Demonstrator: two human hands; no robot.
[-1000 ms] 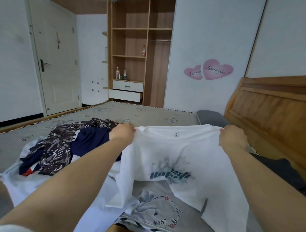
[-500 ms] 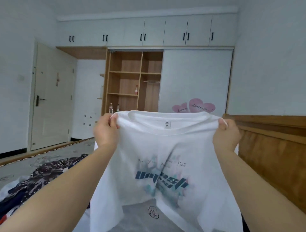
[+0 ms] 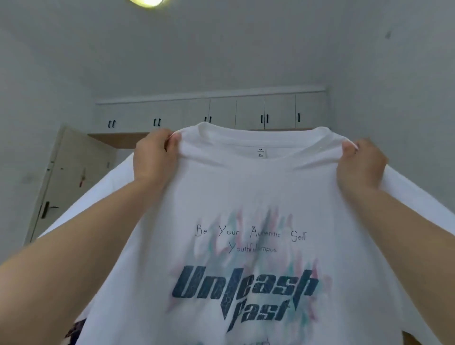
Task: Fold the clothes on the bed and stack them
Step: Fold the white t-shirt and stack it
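Observation:
A white T-shirt [image 3: 256, 197] with a dark blue "Unleash fast" print hangs spread out high in front of me, filling most of the view. My left hand [image 3: 154, 155] pinches its left shoulder beside the collar. My right hand [image 3: 360, 165] pinches the right shoulder. The collar with its size tag faces me. The bed and most of the other clothes are hidden behind the shirt; only a corner of a dark patterned garment [image 3: 75, 331] shows at the bottom left.
White overhead cabinets [image 3: 221, 113] run along the far wall above a wooden wardrobe edge. A white door [image 3: 66, 182] stands at the left. A ceiling light [image 3: 147, 2] glows at the top.
Both hands have lifted the T-shirt from the bed up to head height. The view has tilted upward, so the bed and the pile have dropped out of sight.

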